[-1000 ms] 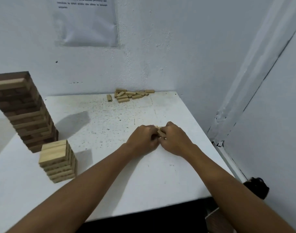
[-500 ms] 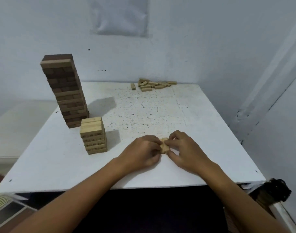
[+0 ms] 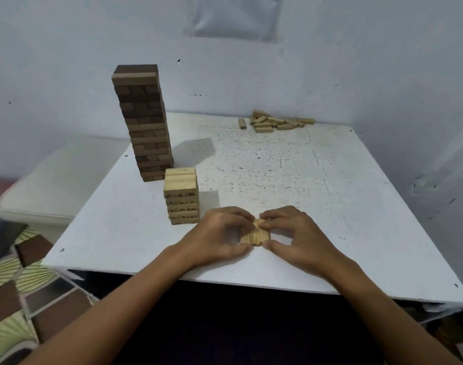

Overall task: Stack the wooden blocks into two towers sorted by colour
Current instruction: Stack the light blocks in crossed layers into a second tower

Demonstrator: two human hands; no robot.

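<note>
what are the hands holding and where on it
Both hands, left hand and right hand, pinch a small bundle of light blocks by its opposite ends.

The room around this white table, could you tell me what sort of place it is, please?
Probably a plain room at home, in a corner: the speckled white table meets bare white walls, a sheet of paper is stuck up, and a patterned floor mat lies at the left.

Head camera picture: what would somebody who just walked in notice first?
Probably the tall dark tower of blocks standing at the table's far left, with the short light tower just in front of it. Next, the left hand and right hand at the near edge, pinching a few light blocks together. A loose pile of blocks lies by the wall.
</note>
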